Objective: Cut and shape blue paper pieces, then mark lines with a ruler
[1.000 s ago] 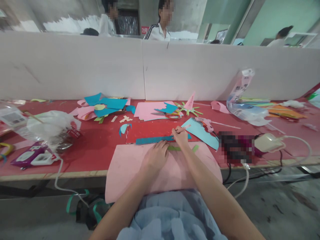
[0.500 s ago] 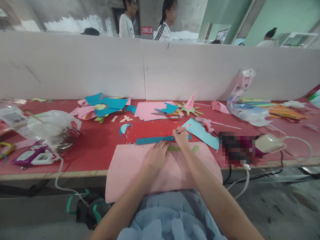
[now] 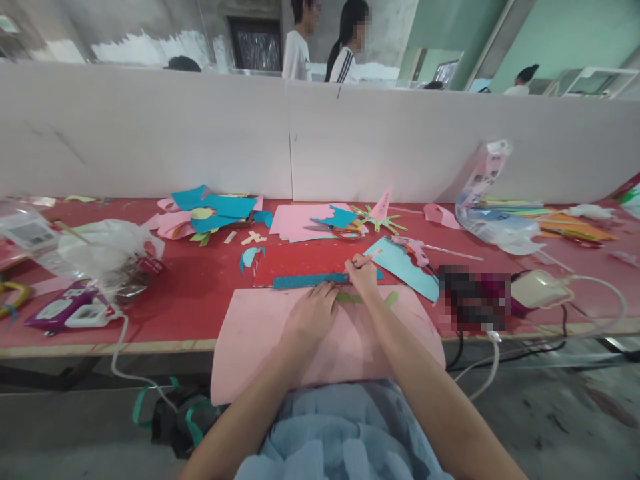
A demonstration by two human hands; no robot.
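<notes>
A blue ruler (image 3: 295,281) lies across the near part of a red sheet (image 3: 295,259). My left hand (image 3: 319,308) is stretched flat, its fingertips at the ruler's lower edge and its palm over a large pink sheet (image 3: 250,350). In my right hand (image 3: 364,273) is a slim pale pink pen (image 3: 376,254), pinched near the ruler's right end; its tip is hidden by the fingers. Under my right wrist runs a green paper strip (image 3: 350,298) on the pink sheet. Small blue paper offcuts (image 3: 249,257) lie left of the red sheet.
Behind the red sheet lie scissors (image 3: 343,232) on pink paper. A pink glue gun (image 3: 417,252) rests on light blue paper (image 3: 403,270) at right. Paper scraps (image 3: 227,207), a plastic bag (image 3: 110,253) and a purple-white packet (image 3: 70,310) are at left. A white partition (image 3: 200,133) stands behind.
Both hands, the pen and the ruler keep nearly the same place. Two people beyond the partition have moved to the right.
</notes>
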